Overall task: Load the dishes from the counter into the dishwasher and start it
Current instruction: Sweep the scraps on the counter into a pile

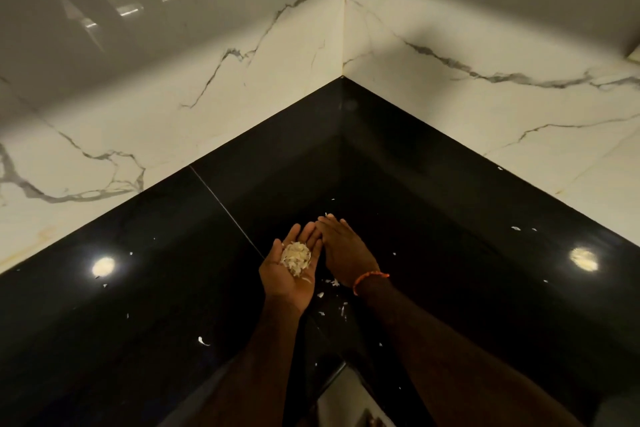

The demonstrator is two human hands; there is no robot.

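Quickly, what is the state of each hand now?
Left hand: open, palm up, cupping a small pile of pale flaky scraps.
Right hand: open, palm down on the glossy black stone counter.

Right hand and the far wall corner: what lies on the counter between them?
In the head view, only bare black counter lies between the right hand and the wall corner, apart from a few pale flakes at its fingertips.

Glossy black bench (450,218) fills a corner between white, grey-veined marble walls (242,62); two light reflections (103,266), probably ceiling lamps.
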